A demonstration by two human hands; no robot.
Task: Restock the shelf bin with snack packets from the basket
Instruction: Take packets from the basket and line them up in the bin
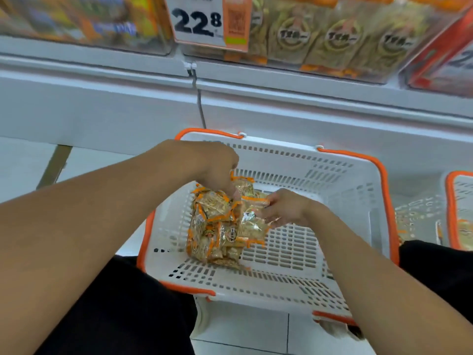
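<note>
White plastic, orange-rimmed: one basket [332,201] is seen on the floor below the shelf, and a second basket [460,213] is cut off at the right edge. One heap of snack packets [217,226], gold with orange edging, is piled in the left half of the near basket; the packets overlap too much to be counted. From the left, the left hand [217,165] is reached down into the top of the heap, fingers curled and pinching a packet. Just beside it, the right hand [284,208] is laid against the heap's right side, fingers loosely spread, touching the packets. Above, one shelf bin [345,55] of matching packets is seen, beside one price tag [204,21].
</note>
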